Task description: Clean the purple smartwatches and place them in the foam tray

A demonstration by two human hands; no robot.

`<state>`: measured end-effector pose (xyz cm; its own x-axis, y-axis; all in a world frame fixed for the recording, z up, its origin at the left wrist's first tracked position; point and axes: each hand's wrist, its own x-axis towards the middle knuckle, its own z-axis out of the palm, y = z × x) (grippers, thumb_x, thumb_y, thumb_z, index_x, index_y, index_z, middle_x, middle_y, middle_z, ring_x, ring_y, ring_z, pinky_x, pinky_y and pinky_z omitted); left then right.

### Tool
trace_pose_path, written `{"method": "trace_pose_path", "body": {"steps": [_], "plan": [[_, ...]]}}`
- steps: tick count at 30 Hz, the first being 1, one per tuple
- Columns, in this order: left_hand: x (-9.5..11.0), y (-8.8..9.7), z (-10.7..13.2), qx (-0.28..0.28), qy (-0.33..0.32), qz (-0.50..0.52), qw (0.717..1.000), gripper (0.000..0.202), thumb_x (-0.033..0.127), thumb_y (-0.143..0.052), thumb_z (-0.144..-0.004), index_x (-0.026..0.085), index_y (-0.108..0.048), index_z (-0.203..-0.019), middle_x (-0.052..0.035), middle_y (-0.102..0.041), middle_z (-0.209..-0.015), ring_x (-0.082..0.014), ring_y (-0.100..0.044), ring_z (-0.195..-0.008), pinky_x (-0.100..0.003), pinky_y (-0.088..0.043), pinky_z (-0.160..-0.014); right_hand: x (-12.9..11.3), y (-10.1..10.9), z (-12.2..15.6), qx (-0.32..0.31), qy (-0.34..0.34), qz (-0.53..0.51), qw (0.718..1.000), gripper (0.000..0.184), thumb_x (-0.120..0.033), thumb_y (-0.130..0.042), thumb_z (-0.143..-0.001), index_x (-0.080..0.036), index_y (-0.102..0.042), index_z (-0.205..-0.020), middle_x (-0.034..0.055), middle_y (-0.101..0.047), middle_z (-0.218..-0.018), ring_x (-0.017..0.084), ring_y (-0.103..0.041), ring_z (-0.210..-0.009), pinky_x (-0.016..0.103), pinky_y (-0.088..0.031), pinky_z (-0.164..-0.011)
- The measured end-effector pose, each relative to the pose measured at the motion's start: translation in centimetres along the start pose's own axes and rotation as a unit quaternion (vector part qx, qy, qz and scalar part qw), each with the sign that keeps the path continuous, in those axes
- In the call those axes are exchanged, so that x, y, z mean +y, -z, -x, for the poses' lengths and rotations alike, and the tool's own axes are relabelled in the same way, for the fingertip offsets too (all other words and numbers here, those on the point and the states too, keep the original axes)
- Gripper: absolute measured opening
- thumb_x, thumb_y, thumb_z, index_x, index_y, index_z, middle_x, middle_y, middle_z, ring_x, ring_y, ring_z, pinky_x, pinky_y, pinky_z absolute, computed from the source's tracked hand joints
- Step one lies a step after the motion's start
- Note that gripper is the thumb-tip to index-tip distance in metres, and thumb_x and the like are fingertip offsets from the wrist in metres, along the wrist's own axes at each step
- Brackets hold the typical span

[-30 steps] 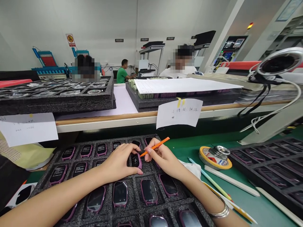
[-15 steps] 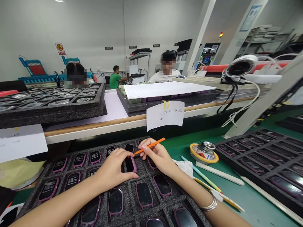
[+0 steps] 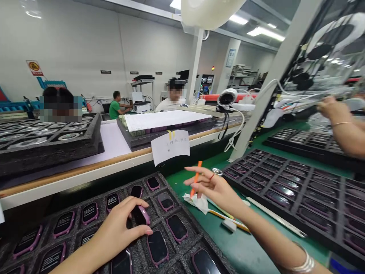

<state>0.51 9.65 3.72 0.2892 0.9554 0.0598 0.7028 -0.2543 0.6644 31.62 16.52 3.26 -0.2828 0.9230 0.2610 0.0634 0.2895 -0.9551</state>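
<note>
Left fingers: the thumb and fingertips of the left hand [image 3: 121,219] gripped a purple-framed, rounded-rectangular watch [image 3: 142,215] by its edges.
Right fingers: the right hand [image 3: 215,186] held a slim, bright-orange stick [image 3: 195,179] between thumb and fingers, the index finger stretched out; the stick stood nearly upright, clear of the watch.
Held watch: it sat tilted at a compartment of a black, speckled foam tray [image 3: 155,219], dark screen partly in view; whether it touched the compartment floor could not be told.
Tray: more purple-framed watches lay in its compartments, several at the left with white text lit on their screens.
Green tabletop [image 3: 242,247]: below the right hand lay a crumpled white cloth [image 3: 199,204], with a small white block [image 3: 229,224] near it and a long, pale, flat strip [image 3: 275,217] farther right.
Second tray: a dark, many-celled tray [image 3: 295,201] full of watches rested beyond the strip.
Far right: another person's hand [image 3: 333,110], blurred, was raised above a further tray.
</note>
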Motion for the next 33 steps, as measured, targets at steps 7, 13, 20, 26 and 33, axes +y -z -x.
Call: {"method": "trace_pose_path", "body": {"steps": [7, 13, 20, 26, 33], "plan": [[-1.4, 0.3, -1.0, -0.045, -0.017, 0.010, 0.999, 0.031, 0.048, -0.061, -0.091, 0.035, -0.070, -0.117, -0.0003, -0.071, -0.121, -0.0253, -0.065, -0.110, -0.036, -0.052, -0.092, 5.7, 9.8, -1.3, 0.258, -0.038, 0.041, 0.965, 0.040, -0.053, -0.053, -0.102, -0.014, -0.065, -0.100, 0.0011, -0.067, -0.080, 0.011, -0.063, -0.062, 0.027, -0.056, -0.061], [-1.7, 0.3, -1.1, -0.032, -0.001, -0.017, 0.999, 0.032, 0.051, -0.065, -0.086, 0.037, -0.070, -0.115, 0.0029, -0.075, -0.109, -0.0218, -0.069, -0.091, -0.036, -0.055, -0.086, 9.0, 10.7, -1.8, 0.309, -0.084, 0.127, 0.939, 0.026, -0.038, -0.060, -0.101, -0.015, -0.065, -0.113, 0.0054, -0.069, -0.104, 0.016, -0.068, -0.082, 0.033, -0.059, -0.073], [-1.2, -0.5, -0.6, -0.014, -0.047, 0.012, 0.999, 0.022, 0.046, -0.066, -0.088, 0.036, -0.073, -0.107, 0.0014, -0.076, -0.104, -0.0224, -0.072, -0.095, -0.035, -0.058, -0.087, 6.7, 10.0, -0.8, 0.321, -0.049, 0.170, 0.930, 0.029, -0.043, -0.059, -0.101, -0.015, -0.066, -0.099, 0.0019, -0.068, -0.087, 0.013, -0.064, -0.069, 0.030, -0.057, -0.067], [-0.1, 0.0, -0.6, -0.066, -0.040, 0.089, 0.993, 0.010, 0.030, -0.074, -0.085, 0.029, -0.074, -0.094, 0.0027, -0.078, -0.095, -0.0179, -0.073, -0.090, -0.028, -0.056, -0.085, 0.9, 1.0, 1.2, 0.186, 0.017, 0.091, 0.978, 0.052, -0.070, -0.059, -0.090, -0.020, -0.072, -0.096, 0.0068, -0.073, -0.082, 0.018, -0.069, -0.066, 0.033, -0.062, -0.066], [0.4, 1.0, -0.8, -0.112, -0.016, 0.140, 0.984, 0.006, 0.020, -0.073, -0.086, 0.023, -0.072, -0.092, 0.0030, -0.079, -0.093, -0.0153, -0.073, -0.088, -0.026, -0.052, -0.083, -2.4, -8.9, 3.0, -0.076, 0.055, 0.022, 0.995, 0.017, -0.037, -0.070, -0.093, -0.022, -0.066, -0.086, 0.0032, -0.076, -0.075, 0.017, -0.074, -0.068, 0.024, -0.059, -0.060]]}}
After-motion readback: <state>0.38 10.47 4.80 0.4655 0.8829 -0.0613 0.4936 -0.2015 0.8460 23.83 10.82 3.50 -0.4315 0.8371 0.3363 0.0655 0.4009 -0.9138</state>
